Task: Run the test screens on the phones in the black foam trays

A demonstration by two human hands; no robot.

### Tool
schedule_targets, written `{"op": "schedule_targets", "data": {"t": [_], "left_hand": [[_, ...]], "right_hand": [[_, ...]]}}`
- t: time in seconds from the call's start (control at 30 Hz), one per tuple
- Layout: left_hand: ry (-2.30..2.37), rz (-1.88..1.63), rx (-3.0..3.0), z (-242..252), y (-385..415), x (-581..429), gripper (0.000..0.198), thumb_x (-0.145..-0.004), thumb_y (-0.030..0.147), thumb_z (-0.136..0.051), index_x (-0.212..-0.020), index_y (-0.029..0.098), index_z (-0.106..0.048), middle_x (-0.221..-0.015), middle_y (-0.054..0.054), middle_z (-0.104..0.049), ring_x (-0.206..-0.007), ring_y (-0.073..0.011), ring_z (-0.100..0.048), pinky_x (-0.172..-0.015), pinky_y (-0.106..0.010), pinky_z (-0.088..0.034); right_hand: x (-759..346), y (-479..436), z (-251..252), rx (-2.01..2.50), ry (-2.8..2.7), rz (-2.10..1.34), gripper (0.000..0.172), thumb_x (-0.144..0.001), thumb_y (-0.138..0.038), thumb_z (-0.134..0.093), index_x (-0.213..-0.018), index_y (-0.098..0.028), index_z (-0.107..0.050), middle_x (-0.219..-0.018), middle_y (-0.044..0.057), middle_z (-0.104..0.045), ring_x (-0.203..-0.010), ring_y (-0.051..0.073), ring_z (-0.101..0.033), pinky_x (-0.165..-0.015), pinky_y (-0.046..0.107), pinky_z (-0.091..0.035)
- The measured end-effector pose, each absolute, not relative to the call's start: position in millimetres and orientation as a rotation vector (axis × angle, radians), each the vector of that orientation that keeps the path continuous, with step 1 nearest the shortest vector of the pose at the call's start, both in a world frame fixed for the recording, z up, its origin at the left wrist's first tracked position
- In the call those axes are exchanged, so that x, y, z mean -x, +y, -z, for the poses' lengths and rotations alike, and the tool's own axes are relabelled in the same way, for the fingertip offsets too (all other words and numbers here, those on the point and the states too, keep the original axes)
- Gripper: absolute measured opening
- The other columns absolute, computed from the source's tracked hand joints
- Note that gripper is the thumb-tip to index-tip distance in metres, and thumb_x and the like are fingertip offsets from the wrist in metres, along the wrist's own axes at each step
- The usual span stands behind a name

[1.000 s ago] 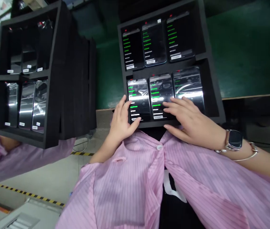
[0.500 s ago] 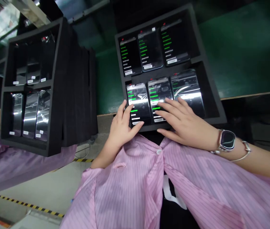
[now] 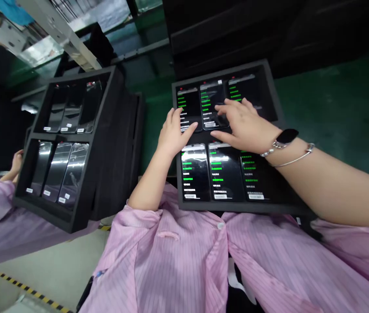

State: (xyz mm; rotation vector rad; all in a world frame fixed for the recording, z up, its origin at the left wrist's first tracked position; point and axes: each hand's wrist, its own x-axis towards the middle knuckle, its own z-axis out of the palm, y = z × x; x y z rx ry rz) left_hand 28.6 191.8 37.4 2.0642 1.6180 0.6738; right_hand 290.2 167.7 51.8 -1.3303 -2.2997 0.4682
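A black foam tray (image 3: 277, 98) lies in front of me with two rows of three phones, their screens lit with green text. My left hand (image 3: 173, 132) rests on the far-left phone (image 3: 187, 101) of the back row, fingers spread, thumb near its lower edge. My right hand (image 3: 241, 121), with a watch and bangle on the wrist, lies open over the back row, fingertips on the middle phone (image 3: 211, 98) and the right one. The near row of phones (image 3: 223, 171) is uncovered.
A second black foam tray (image 3: 80, 213) with dark-screened phones sits atop a stack of trays at the left. Another person's hand (image 3: 16, 161) and pink sleeve show at its left edge. A green mat (image 3: 334, 108) covers the bench to the right.
Both hands have moved from the near row of phones up to the back row. The camera has tilted, so the trays sit lower in the view.
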Motion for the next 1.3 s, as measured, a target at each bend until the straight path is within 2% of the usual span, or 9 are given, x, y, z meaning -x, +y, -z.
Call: {"op": "schedule_targets", "data": {"t": [0.2,0.5,0.67,0.73,0.83,0.93,1.07,1.2,1.3], "left_hand": [[1.728,-0.660,-2.080,-31.6,190.9,-37.0,0.088,-0.092,0.082,-0.061,-0.156,0.023,-0.049,-0.178,-0.020,-0.030,-0.153,-0.0464,-0.048,-0.122,-0.059,-0.047],[1.765,-0.596,-2.047,-36.5,194.9,-40.0,0.085,-0.087,0.079,-0.069,-0.150,0.022,-0.057,-0.178,-0.019,-0.028,-0.154,-0.0525,-0.043,-0.120,-0.065,-0.048],[1.683,-0.761,-2.013,-33.4,196.2,-37.1,0.092,-0.086,0.078,-0.071,-0.160,0.030,-0.046,-0.176,-0.015,-0.033,-0.157,-0.0481,-0.041,-0.124,-0.063,-0.045],[1.661,-0.796,-2.000,-32.6,196.3,-36.6,0.093,-0.085,0.078,-0.072,-0.162,0.034,-0.044,-0.176,-0.013,-0.034,-0.158,-0.0477,-0.039,-0.125,-0.063,-0.044],[1.658,-0.788,-1.988,-31.6,199.2,-36.0,0.091,-0.085,0.077,-0.072,-0.161,0.035,-0.046,-0.175,-0.013,-0.035,-0.158,-0.0482,-0.040,-0.124,-0.064,-0.045],[1.645,-0.819,-2.007,-28.2,204.1,-33.2,0.090,-0.087,0.080,-0.068,-0.160,0.033,-0.047,-0.173,-0.014,-0.037,-0.157,-0.0466,-0.041,-0.125,-0.062,-0.044],[1.498,-1.092,-2.107,-26.3,188.1,-23.4,0.083,-0.095,0.080,-0.058,-0.160,0.030,-0.043,-0.171,-0.016,-0.038,-0.162,-0.0400,-0.036,-0.130,-0.057,-0.039],[1.315,-1.182,-2.131,-39.9,119.0,-9.4,0.072,-0.103,0.067,-0.057,-0.163,0.035,-0.033,-0.171,-0.014,-0.036,-0.157,-0.0340,-0.045,-0.125,-0.052,-0.047],[1.221,-1.098,-2.217,-51.4,57.3,-1.3,0.070,-0.103,0.061,-0.061,-0.162,0.035,-0.034,-0.171,-0.015,-0.037,-0.160,-0.0351,-0.040,-0.127,-0.055,-0.044]], "right_hand": [[-291.7,168.5,-44.7,1.289,-2.247,-0.509,0.057,-0.100,-0.050,-0.062,-0.145,-0.019,-0.050,-0.156,0.022,-0.058,-0.159,0.044,-0.038,-0.130,0.078,-0.021],[-290.8,175.0,-51.5,1.368,-2.267,-0.575,0.060,-0.100,-0.051,-0.059,-0.147,-0.015,-0.050,-0.154,0.024,-0.059,-0.159,0.042,-0.039,-0.133,0.072,-0.022],[-316.3,161.7,-68.2,1.561,-1.954,-0.301,0.043,-0.103,-0.029,-0.039,-0.144,-0.023,-0.052,-0.136,0.015,-0.072,-0.145,0.036,-0.058,-0.132,0.071,-0.026],[-328.0,161.0,-67.7,1.639,-1.881,-0.221,0.042,-0.100,-0.019,-0.034,-0.136,-0.026,-0.054,-0.124,0.011,-0.076,-0.136,0.033,-0.065,-0.131,0.071,-0.028],[-338.4,169.6,-57.7,1.699,-1.897,-0.269,0.031,-0.092,-0.015,-0.040,-0.116,-0.026,-0.057,-0.114,0.010,-0.079,-0.124,0.033,-0.071,-0.130,0.069,-0.033],[-340.1,175.4,-55.1,1.688,-1.879,-0.300,0.023,-0.087,-0.011,-0.047,-0.103,-0.024,-0.055,-0.115,0.014,-0.079,-0.121,0.032,-0.072,-0.131,0.066,-0.033],[-336.0,143.9,-87.0,1.342,-1.691,-0.025,0.034,-0.086,-0.003,-0.045,-0.113,-0.021,-0.055,-0.121,0.014,-0.079,-0.134,0.029,-0.067,-0.132,0.067,-0.029],[-329.4,76.2,-133.9,1.125,-1.729,-0.015,0.029,-0.091,-0.008,-0.052,-0.116,-0.023,-0.059,-0.116,0.009,-0.080,-0.129,0.029,-0.071,-0.132,0.068,-0.028],[-327.4,34.2,-149.1,1.089,-1.921,-0.145,0.018,-0.095,-0.015,-0.061,-0.111,-0.024,-0.061,-0.115,0.010,-0.080,-0.126,0.032,-0.073,-0.132,0.067,-0.033]]}}
